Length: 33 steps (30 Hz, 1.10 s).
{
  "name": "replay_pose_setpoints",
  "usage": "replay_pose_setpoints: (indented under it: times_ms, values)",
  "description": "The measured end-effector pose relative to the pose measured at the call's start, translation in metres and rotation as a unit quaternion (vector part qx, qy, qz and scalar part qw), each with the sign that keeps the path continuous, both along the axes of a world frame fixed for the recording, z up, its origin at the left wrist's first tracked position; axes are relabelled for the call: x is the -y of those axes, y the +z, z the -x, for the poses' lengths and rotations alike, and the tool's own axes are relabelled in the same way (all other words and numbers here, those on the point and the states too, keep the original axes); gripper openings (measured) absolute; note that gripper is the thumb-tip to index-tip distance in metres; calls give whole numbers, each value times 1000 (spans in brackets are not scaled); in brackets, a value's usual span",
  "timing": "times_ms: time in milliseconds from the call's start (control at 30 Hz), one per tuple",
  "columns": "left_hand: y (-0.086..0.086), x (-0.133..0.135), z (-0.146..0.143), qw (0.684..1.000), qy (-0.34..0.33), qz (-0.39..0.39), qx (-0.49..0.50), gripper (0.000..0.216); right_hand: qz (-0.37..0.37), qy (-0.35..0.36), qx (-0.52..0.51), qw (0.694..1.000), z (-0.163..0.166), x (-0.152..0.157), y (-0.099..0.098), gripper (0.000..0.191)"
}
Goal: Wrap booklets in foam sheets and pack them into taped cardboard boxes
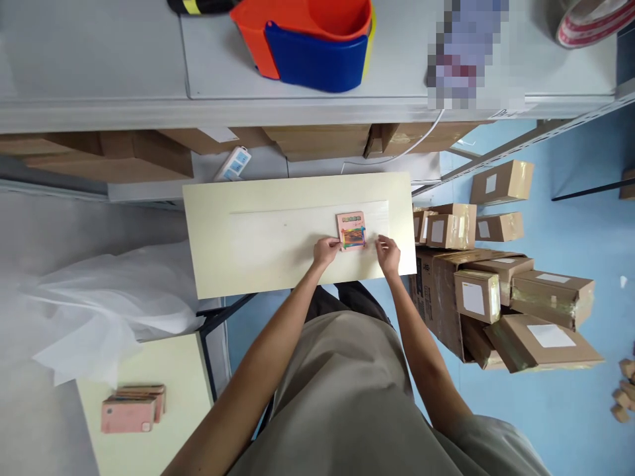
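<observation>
Left hand at the edge of a small pink book, right hand just beside it

From the head view, the small pink book (352, 226) lies with its colourful picture facing up, on a pale sheet (278, 231) spread over the long worktop (213, 258); it is the landmark for every place below. At its left edge is the left hand (327, 252), fingers drawn in with their tips touching it; whether they clamp the book or only steady it, I cannot tell. Just to the right of the book is the right hand (388, 254), thumb and forefinger curled near each other; I cannot tell whether they hold anything thin.

Well to the left of the book and nearer the person, more pink books (129, 413) lie on a side worktop (186, 377), below a heap of white film (133, 284). To its right, past the worktop's end, are taped cardboard boxes (543, 291).

As a judgement, good handling here means light pressure at the book's edges, leaving the printed cover untouched. The book sits slightly turned; both hands could square it while the left fingers keep it from sliding. Keeping the sheet smooth beneath it should help avoid creases.
</observation>
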<state>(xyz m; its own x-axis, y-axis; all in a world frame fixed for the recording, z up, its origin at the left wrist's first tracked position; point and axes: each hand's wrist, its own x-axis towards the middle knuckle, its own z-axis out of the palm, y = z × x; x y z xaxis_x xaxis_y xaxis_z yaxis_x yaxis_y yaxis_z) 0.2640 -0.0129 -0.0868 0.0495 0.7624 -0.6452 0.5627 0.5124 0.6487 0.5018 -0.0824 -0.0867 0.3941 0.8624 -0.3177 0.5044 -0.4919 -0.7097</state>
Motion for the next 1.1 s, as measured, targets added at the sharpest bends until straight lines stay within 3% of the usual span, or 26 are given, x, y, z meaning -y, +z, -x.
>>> replay_pose_setpoints:
  times_ms: [133, 267, 433, 533, 633, 733, 933, 1100]
  values:
    - [-1, 2, -1, 1000, 11, -8, 5, 10, 9, -44, 99, 994, -19, 13, 6, 56]
    - [-1, 2, -1, 1000, 17, -16, 6, 11, 37, -54, 93, 994, -16, 8, 3, 53]
    - [3, 4, -3, 999, 17, -27, -6, 10, 103, -84, 54, 990, -11, -5, 3, 33]
    - [6, 7, -4, 999, 17, -36, -22, 9, 79, -79, 67, 991, -11, -3, 12, 30]
    - [9, 10, -4, 998, 17, -44, -36, 11, -7, -30, 88, 996, 3, 4, 27, 27]
    - [11, 10, -3, 997, 35, -60, -34, 13, -70, 67, 99, 990, 33, 5, 39, 21]
    - [15, 5, -7, 996, 78, -51, 11, 22, 1, 264, 118, 957, 89, -13, 34, 25]
    - [15, 2, -18, 995, 60, -60, -50, 21, 5, 292, 115, 949, 97, -16, 19, 40]
